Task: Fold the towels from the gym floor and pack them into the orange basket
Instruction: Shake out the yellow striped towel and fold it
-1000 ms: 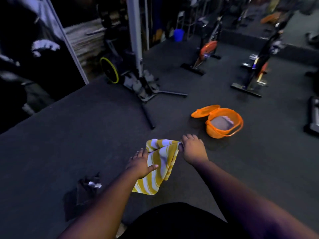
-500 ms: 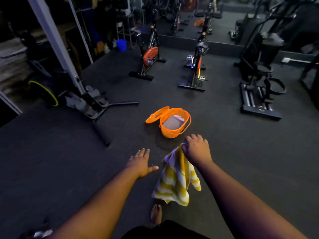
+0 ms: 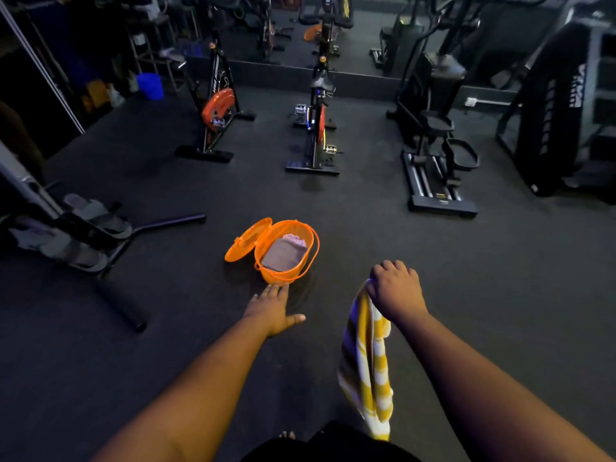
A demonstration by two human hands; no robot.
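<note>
Basket nearer since earlier frame | I see right hand [image 3: 395, 288] clutching hanging striped towel [image 3: 366, 368] | orange basket [image 3: 286, 250] ahead-left | left hand [image 3: 271, 310] unclenched, nearer.

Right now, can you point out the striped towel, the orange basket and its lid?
striped towel [image 3: 366, 365]: head view, middle of the hanging cloth.
orange basket [image 3: 278, 276]: head view, near front wall.
lid [image 3: 245, 240]: head view, centre of the open lid, left of the basket.

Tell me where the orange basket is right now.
In the head view the orange basket stands on the gym floor left of centre, lid open, just beyond the left hand.
</note>
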